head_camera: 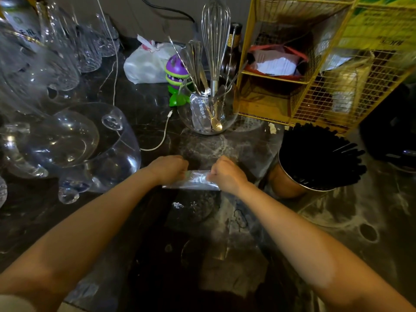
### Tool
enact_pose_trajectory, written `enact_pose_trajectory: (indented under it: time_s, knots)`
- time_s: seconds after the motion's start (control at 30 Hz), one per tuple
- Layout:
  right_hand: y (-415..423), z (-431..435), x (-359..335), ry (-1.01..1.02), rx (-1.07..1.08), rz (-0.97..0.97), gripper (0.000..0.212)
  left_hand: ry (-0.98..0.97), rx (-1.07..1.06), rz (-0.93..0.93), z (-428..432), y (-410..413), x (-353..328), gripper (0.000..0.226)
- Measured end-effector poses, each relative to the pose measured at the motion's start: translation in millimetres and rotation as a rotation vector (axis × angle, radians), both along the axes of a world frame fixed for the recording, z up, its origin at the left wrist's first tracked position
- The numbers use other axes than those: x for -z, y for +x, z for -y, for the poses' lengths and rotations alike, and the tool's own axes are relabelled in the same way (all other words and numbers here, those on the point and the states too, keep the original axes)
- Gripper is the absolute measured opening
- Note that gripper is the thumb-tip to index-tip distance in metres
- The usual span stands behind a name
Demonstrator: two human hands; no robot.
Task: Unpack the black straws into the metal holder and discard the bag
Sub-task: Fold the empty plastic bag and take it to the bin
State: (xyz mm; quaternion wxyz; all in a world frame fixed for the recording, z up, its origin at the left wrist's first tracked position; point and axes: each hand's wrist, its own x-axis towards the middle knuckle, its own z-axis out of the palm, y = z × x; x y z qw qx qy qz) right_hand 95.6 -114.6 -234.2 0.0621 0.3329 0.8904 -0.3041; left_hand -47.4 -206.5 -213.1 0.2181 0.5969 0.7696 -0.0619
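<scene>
A clear plastic bag [195,181], flattened and rolled into a narrow strip, is stretched between my two hands over the dark marble counter. My left hand [169,168] grips its left end and my right hand [227,174] grips its right end, both fists closed. To the right stands the round metal holder [286,183], copper-coloured outside, packed with black straws [319,154] that fan out over its rim. No straws show inside the bag.
Large glass bowls and jugs [67,143] crowd the left. A glass bowl with a whisk and spoons [208,109] stands behind my hands, a yellow wire rack [315,64] at back right. A white cable [157,140] and a white plastic bag [146,64] lie further back.
</scene>
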Motion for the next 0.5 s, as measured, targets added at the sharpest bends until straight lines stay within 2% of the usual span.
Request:
enact_pose_trajectory:
  time_s: [0.07, 0.2, 0.33, 0.5]
  knots:
    - [-1.8, -0.4, -1.5, 0.027, -0.006, 0.020, 0.032, 0.012, -0.054, 0.053, -1.9, -0.8, -0.9, 0.018]
    - [-4.0, -0.2, -5.6, 0.024, 0.017, -0.007, 0.012, -0.030, -0.102, 0.122, -6.1, -3.7, -1.9, 0.035]
    - [-7.3, 0.1, -8.1, 0.011, 0.036, 0.043, 0.033, -0.093, -0.107, 0.167, -9.2, -2.6, -3.4, 0.034]
    - [-6.4, 4.7, -8.2, -0.037, 0.045, 0.068, 0.019, -0.101, -0.030, 0.167, -5.9, -2.3, -5.5, 0.021]
